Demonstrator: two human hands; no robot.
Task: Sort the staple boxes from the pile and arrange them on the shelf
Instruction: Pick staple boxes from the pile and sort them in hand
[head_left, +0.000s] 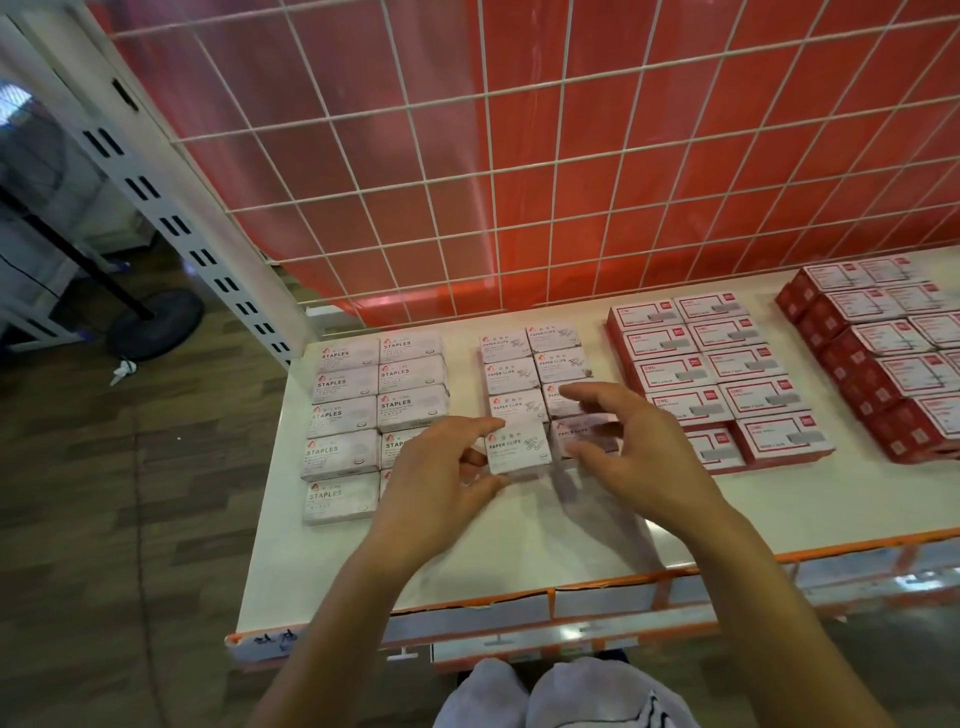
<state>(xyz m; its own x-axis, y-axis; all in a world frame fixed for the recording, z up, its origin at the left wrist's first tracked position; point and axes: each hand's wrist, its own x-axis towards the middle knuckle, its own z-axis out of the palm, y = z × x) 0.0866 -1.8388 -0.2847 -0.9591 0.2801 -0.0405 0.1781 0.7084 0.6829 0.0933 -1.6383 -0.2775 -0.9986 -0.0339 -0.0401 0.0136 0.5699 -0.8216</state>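
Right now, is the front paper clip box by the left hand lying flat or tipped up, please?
Flat: the paper clip box lies label up on the shelf, in line with its column.

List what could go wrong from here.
1. The left hand pinches the front paper-clip box; its wrist lies over the staples boxes and could knock them askew.
2. The right hand hovers over the neighbouring box, which might get shoved out of line.
3. Both kinds look alike, so a mix-up is possible.

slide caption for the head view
Left hand pinches a paper clips box on the shelf; right hand open beside it.
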